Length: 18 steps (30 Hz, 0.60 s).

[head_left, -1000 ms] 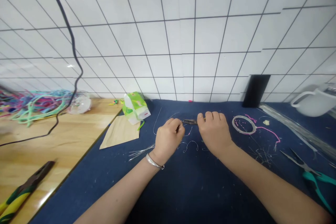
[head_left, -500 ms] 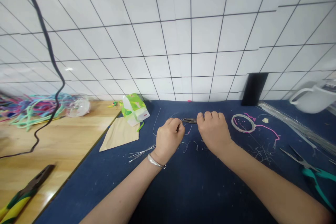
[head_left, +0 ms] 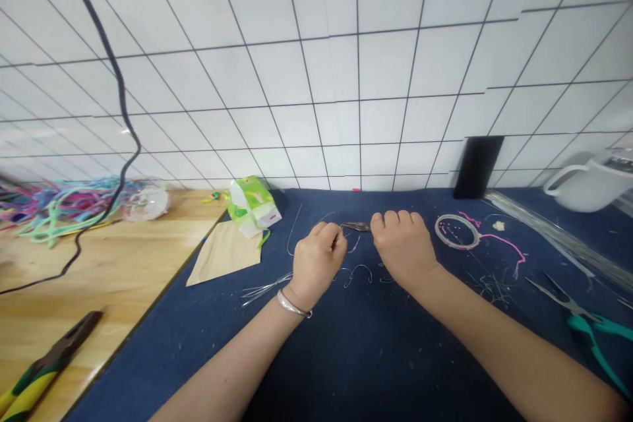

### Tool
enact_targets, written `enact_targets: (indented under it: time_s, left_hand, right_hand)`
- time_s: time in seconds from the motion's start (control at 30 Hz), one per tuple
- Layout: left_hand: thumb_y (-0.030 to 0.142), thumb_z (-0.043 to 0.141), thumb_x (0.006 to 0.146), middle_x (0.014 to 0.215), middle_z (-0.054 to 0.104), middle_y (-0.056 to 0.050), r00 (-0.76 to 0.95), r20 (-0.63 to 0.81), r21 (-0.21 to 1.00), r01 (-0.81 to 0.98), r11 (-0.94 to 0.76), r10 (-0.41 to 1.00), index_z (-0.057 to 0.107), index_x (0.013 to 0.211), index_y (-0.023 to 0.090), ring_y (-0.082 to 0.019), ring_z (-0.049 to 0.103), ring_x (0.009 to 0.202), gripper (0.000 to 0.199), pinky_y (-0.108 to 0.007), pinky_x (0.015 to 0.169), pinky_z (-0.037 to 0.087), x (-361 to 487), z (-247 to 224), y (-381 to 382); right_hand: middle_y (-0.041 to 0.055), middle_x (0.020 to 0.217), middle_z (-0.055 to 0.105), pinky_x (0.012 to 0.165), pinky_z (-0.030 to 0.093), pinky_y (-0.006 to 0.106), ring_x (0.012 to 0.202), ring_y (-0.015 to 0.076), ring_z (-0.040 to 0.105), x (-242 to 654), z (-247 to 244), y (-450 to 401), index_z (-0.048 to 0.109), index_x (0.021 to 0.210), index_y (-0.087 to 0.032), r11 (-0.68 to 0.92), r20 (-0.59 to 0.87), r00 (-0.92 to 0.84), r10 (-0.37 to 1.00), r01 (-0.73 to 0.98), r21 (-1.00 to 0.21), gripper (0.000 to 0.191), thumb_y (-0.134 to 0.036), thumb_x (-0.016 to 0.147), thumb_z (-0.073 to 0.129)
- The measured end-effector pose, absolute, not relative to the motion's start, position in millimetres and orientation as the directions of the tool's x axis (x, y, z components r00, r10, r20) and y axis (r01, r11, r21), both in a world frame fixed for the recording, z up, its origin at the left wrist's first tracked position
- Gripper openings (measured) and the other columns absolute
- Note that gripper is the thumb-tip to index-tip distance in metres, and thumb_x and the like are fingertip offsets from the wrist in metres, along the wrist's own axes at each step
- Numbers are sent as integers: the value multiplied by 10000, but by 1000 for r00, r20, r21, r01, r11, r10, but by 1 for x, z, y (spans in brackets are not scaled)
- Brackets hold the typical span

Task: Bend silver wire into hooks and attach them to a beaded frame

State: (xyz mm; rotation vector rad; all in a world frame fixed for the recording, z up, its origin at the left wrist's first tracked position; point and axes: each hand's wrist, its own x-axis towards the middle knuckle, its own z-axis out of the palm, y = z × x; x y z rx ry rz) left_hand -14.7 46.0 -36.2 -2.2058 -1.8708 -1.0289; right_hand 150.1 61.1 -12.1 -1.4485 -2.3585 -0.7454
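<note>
My right hand (head_left: 403, 244) is wrapped round a pair of pliers (head_left: 356, 227), its fingers hiding the handles. The dark jaws point left, toward my left hand (head_left: 319, 254), which is closed in a pinch. Between its fingertips and the plier tips a short bit of thin wire (head_left: 342, 225) shows; most of it is hidden. Bent wire pieces (head_left: 357, 271) lie on the dark blue mat (head_left: 316, 349) just below and between my hands. A bundle of straight wires (head_left: 264, 289) sticks out left of my left wrist.
Right of my hands are a round dish (head_left: 457, 247) with pink beads, wire scraps (head_left: 494, 289) and teal-handled pliers (head_left: 576, 310). A white jug (head_left: 583, 188) stands far right. Yellow-green pliers (head_left: 54, 356) lie on wood at left. A black cable (head_left: 119, 79) hangs in front.
Both hands keep nearly the same place and grip. The plier jaws look slightly turned and closer together. The hanging cable has shifted to the right in view.
</note>
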Motion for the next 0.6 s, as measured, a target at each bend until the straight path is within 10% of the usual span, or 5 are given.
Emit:
enact_targets:
  time_s: [0.23, 0.6]
  left_hand:
    - [197, 438, 834, 670, 526, -3, 22, 502, 403, 879, -256, 865, 551, 689, 180, -119, 505, 625, 185, -221, 603, 366, -16, -34, 44]
    - [241, 456, 831, 614, 553, 26, 19, 212, 872, 447, -198, 977, 556, 727, 163, -98, 527, 563, 164, -199, 553, 395, -29, -20, 43]
  right_hand:
    - [94, 740, 548, 624, 213, 324, 693, 193, 449, 153, -8, 60, 570, 896, -134, 379, 435, -458, 775, 888, 258, 181, -127, 842, 397]
    - [68, 762, 539, 657, 212, 312, 739, 192, 433, 162, -2, 71, 580, 821, -185, 440, 427, -472, 771, 880, 178, 124, -255, 834, 478]
